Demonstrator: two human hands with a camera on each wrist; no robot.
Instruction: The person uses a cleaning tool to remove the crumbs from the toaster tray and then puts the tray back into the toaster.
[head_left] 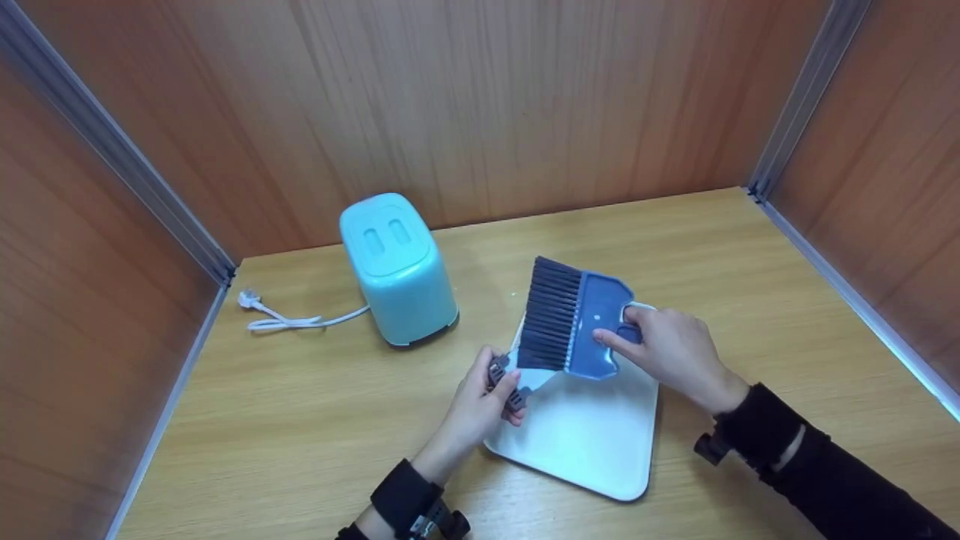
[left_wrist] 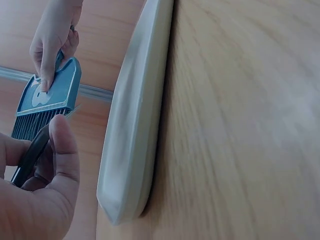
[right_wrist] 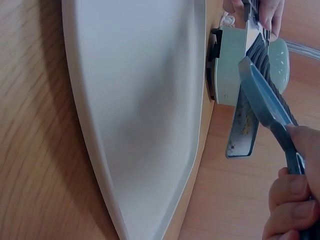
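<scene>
My left hand [head_left: 480, 397] pinches the dark grey slotted end of a crumb tray [right_wrist: 237, 150] between thumb and fingers. Crumbs [right_wrist: 246, 122] lie in the tray's far end in the right wrist view. In my right hand [head_left: 679, 356] is a blue hand brush [head_left: 600, 322], gripped by its handle with the thumb along its back. The brush's dark bristles [head_left: 551, 315] point toward my left hand and cover much of the crumb tray in the head view. Both are held above a white tray [head_left: 585, 435] on the table.
A turquoise toaster [head_left: 409, 285] stands left of my hands, toward the back wall. Its white cord and plug [head_left: 281, 321] lie coiled farther left. Wooden panels [head_left: 487, 112] with metal corner strips enclose the table [head_left: 300, 420] at the back and sides.
</scene>
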